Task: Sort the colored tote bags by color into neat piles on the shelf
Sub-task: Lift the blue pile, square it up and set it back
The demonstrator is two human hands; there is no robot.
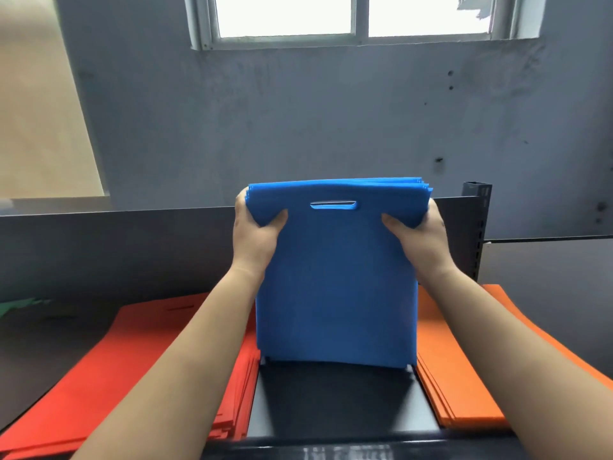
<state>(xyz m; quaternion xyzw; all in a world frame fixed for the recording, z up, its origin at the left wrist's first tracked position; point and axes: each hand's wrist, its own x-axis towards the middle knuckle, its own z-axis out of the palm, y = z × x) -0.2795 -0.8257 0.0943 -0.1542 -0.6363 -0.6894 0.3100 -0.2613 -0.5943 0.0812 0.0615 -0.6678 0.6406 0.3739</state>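
Both hands are up on the blue bags (335, 280): the left hand (255, 234) grips the top corner at 9 o'clock, the right hand (419, 237) grips the one at 3, thumbs in front, fingers wrapped behind. The bundle stands upright, bottom edge on the dark shelf (331, 403), which looks like squaring the edges before laying it flat. It sits in the open gap between two piles, so that gap is surely blue's spot. Count: one blue bundle, several bags thick judging by the layered edges at its top right, exact number impossible to tell. One red pile (132, 366) at 8 o'clock, one orange pile (464, 366) at 4 o'clock, both flat and many-layered. A scrap of something green (20, 305) peeks in at far 9 o'clock.
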